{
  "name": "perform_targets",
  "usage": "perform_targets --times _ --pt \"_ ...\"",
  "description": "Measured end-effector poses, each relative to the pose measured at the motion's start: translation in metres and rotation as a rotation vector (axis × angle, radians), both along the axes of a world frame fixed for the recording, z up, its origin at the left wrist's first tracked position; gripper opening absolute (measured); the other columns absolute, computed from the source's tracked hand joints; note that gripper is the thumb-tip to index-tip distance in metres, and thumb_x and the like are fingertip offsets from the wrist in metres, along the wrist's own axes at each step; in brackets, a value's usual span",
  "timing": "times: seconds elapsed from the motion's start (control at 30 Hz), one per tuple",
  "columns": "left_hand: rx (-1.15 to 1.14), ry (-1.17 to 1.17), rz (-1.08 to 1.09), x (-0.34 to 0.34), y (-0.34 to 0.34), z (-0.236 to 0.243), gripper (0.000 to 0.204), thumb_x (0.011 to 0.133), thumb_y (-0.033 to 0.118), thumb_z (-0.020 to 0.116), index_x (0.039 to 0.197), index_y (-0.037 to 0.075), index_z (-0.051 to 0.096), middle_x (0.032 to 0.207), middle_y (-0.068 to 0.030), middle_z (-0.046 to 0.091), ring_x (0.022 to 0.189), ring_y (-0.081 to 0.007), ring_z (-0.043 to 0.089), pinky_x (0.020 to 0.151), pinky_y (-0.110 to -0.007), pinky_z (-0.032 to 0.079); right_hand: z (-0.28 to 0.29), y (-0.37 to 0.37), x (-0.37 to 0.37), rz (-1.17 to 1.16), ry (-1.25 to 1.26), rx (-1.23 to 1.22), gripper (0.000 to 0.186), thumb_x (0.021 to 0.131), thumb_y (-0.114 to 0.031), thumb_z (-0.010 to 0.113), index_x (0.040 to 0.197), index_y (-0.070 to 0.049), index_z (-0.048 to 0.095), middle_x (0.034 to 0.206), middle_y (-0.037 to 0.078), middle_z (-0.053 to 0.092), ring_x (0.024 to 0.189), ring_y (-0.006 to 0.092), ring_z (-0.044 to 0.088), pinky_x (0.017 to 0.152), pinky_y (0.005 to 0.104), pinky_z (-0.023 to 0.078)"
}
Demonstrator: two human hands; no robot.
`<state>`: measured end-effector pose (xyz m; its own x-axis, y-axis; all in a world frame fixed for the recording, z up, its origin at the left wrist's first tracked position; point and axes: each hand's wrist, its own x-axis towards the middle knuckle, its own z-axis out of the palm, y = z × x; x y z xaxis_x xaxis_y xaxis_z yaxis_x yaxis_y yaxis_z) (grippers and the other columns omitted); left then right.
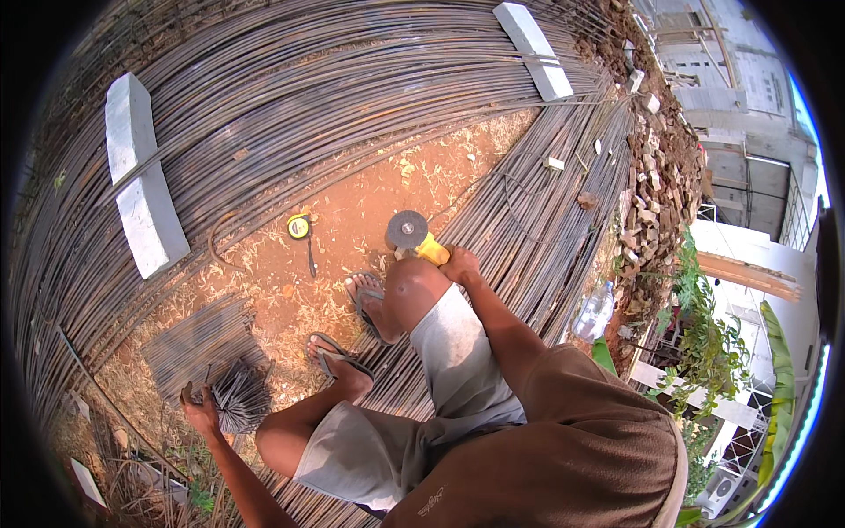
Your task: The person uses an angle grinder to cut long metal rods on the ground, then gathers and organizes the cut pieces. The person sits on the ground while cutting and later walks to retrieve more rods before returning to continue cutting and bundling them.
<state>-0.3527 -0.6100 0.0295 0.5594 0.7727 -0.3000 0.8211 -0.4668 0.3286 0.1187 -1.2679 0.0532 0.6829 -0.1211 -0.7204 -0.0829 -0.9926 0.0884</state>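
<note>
My right hand (461, 264) is wrapped round a yellow angle grinder (430, 249) above my right knee. The grinder's dark, round disc (407, 229) points away from me. At the lower left, my left hand (201, 408) has its thumb and fingers apart, beside a bundle of short cut steel rods (240, 396) seen end-on. A short dark piece stands by its fingertips; whether they touch it I cannot tell. Just beyond lies a flat stack of cut rods (195, 343). A yellow and black tape measure (299, 227) rests on the soil near my feet.
Long steel bars (326, 97) cover the ground ahead, crossed by two pale concrete blocks (145, 176) (533, 51). More bars (519, 202) run on the right, under my legs. Farther right are a plastic bottle (595, 310), broken bricks (647, 207) and plants (704, 334).
</note>
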Motion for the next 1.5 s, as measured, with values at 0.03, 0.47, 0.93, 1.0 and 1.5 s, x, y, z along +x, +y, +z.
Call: perform_targets --times 0.03,0.47,0.93,1.0,1.5 --pt "0.022 0.027 0.042 -0.015 0.005 -0.02 0.065 0.101 0.038 0.086 0.153 0.002 0.069 0.161 -0.0329 0.059 0.146 -0.0538 0.058 0.115 -0.063 0.051 -0.018 0.004 0.006 -0.012 0.013 0.011 0.065 0.085 -0.041 0.081 0.146 -0.019 0.073 0.141 0.017 0.079 0.134 0.036 0.074 0.112 0.0469 0.061" --pt "-0.043 0.475 0.134 -0.037 -0.018 -0.132 0.087 0.095 0.07 0.079 0.156 0.008 0.069 0.168 -0.025 0.057 0.164 -0.0434 0.041 0.139 -0.064 0.019 -0.178 0.056 0.035 0.065 -0.282 0.224 0.05 0.089 -0.034 0.078 0.133 -0.011 0.08 0.127 0.022 0.081 0.122 0.0382 0.079 0.101 0.0503 0.064" --pt "0.038 0.138 0.39 -0.127 -0.003 -0.151 0.085 0.082 0.062 0.09 0.144 0.007 0.072 0.142 -0.0302 0.071 0.131 -0.0521 0.069 0.112 -0.064 0.053 -0.162 0.087 -0.012 0.169 -0.323 0.187 0.042 0.09 -0.027 0.075 0.124 -0.004 0.082 0.117 0.025 0.081 0.113 0.0392 0.08 0.095 0.0484 0.064" --pt "0.041 0.142 0.394 -0.12 -0.005 -0.153 0.078 0.083 0.056 0.09 0.141 0.007 0.072 0.14 -0.0297 0.072 0.129 -0.0525 0.07 0.11 -0.064 0.054 -0.164 0.076 -0.017 0.161 -0.328 0.177 0.041 0.09 -0.026 0.075 0.123 -0.004 0.082 0.116 0.026 0.081 0.112 0.0393 0.08 0.094 0.0481 0.065" --pt "0.139 0.085 0.471 -0.118 0.005 -0.189 0.059 0.083 0.035 0.087 0.136 0.016 0.071 0.14 -0.0266 0.07 0.127 -0.0509 0.071 0.11 -0.066 0.051 -0.173 0.078 0.014 0.374 -0.398 0.074 0.034 0.091 -0.019 0.072 0.114 0.003 0.083 0.105 0.029 0.081 0.102 0.0404 0.081 0.088 0.046 0.065"
